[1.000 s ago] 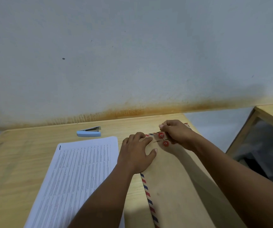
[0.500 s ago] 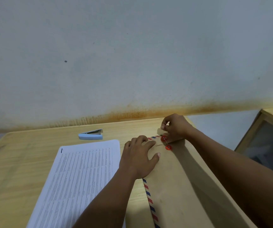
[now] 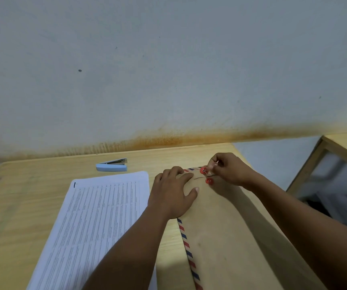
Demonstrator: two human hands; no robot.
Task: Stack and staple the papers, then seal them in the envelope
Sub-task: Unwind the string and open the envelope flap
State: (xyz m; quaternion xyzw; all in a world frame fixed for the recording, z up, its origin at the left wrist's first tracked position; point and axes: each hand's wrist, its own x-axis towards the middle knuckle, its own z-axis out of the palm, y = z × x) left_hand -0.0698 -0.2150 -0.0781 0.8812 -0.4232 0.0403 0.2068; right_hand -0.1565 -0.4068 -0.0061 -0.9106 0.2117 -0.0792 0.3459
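A brown envelope (image 3: pixel 227 237) with a red-and-blue striped edge lies on the wooden table (image 3: pixel 22 216), right of centre. My left hand (image 3: pixel 173 194) presses flat on its upper part, fingers spread. My right hand (image 3: pixel 230 168) pinches the thin closure string beside the two red button discs (image 3: pixel 206 175) near the flap. A stack of printed papers (image 3: pixel 97 222) rests left of the envelope, partly under my left forearm. A light blue stapler (image 3: pixel 112 165) lies behind the papers near the wall.
A pale wall with a rusty stain along its base rises right behind the table. To the right, past a gap, stands another wooden piece of furniture (image 3: pixel 339 149) with dark clutter below it.
My right hand rose off the flap to the far edge, then came back down to the red discs, pinching the string. The left hand has stayed flat on the envelope.
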